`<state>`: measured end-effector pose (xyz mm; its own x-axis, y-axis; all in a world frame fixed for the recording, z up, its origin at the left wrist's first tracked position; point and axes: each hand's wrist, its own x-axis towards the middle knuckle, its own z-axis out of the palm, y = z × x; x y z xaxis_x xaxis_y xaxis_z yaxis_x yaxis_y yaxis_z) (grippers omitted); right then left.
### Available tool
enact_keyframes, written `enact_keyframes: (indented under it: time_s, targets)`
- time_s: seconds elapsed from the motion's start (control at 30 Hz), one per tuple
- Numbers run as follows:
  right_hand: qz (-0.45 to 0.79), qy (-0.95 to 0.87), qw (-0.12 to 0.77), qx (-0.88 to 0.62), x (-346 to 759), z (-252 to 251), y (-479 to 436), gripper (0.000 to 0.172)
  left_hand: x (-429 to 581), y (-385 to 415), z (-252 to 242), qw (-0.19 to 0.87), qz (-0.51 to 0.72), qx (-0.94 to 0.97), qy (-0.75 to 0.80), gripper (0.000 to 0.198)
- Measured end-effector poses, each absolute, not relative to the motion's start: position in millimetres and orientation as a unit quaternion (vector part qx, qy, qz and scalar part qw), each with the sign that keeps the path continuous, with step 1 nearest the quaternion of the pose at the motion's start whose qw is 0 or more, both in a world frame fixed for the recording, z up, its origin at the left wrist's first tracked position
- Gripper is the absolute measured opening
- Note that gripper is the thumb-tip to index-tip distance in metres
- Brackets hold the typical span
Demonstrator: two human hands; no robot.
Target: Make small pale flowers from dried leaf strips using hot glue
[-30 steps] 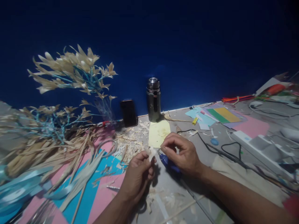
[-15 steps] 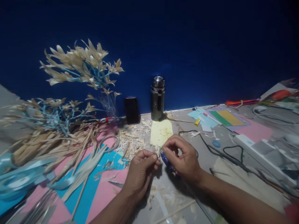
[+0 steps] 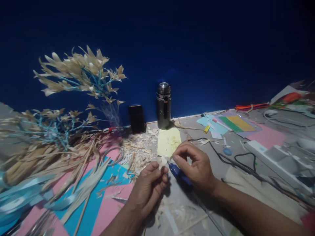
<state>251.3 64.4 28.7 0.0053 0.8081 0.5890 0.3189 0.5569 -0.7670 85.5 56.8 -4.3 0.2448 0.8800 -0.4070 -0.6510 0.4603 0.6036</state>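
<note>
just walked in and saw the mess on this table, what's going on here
A person is working with bare hands at a cluttered table. The left hand holds a small pale piece at its fingertips. The right hand is close by, thumb and forefinger brought together, over a blue object; whether it grips that is unclear. Pale scraps lie scattered beyond the left hand, and a yellow sheet lies in front of a dark bottle.

Blue tool (image 3: 179, 173), whitish piece (image 3: 162, 160), pale yellow paper (image 3: 167, 141), navy wall (image 3: 209, 59)
</note>
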Motion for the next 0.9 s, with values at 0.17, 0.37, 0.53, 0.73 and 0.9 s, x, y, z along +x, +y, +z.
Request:
enact_keyframes:
  time_s: [0.17,0.37,0.53,0.73,0.9]
  targets:
    - [0.231,-0.665,0.567,-0.427,253.5,30.6,65.7,0.011,83.4,56.5,-1.8,0.754,0.507,0.209,0.362,0.033]
    - [0.227,-0.686,0.570,-0.392,253.6,30.9,64.0,0.011,81.3,54.9,2.3,0.798,0.463,0.211,0.322,0.036]
    - [0.216,-0.692,0.586,-0.362,253.1,33.4,60.6,0.012,81.5,55.1,0.9,0.801,0.456,0.238,0.306,0.033]
    - [0.168,-0.727,0.591,-0.306,253.5,36.1,57.7,0.013,80.2,56.2,-2.4,0.801,0.451,0.242,0.310,0.031]
    - [0.153,-0.730,0.587,-0.314,255.6,37.6,58.5,0.012,80.7,59.1,-1.5,0.768,0.487,0.252,0.330,0.029]
